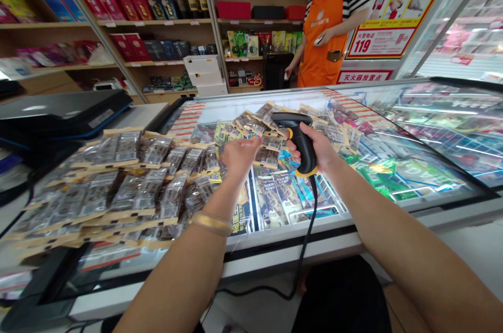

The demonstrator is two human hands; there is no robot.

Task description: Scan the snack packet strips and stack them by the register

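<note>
My right hand (316, 150) is wrapped round a black and yellow barcode scanner (301, 139), whose head points left and whose cable hangs down. Close to its left, my left hand (241, 157) is closed, wearing a gold bangle on the wrist. It seems to pinch a small clear packet (269, 156) with a cream edge, though the fingertips are partly hidden. More brown-filled packets (255, 122) lie on the glass lid behind both hands. A large heap of cream-edged packet strips (133, 186) with barcodes spreads to the left.
Beneath the packets is a glass-topped chest freezer (283, 255) with wrapped ice creams (275, 197) inside. A black machine (63, 113) stands at the left. Across the freezer, a person in an orange apron (322, 34) stands near stocked shelves (157, 23). The scanner cable (302, 259) loops over the front edge.
</note>
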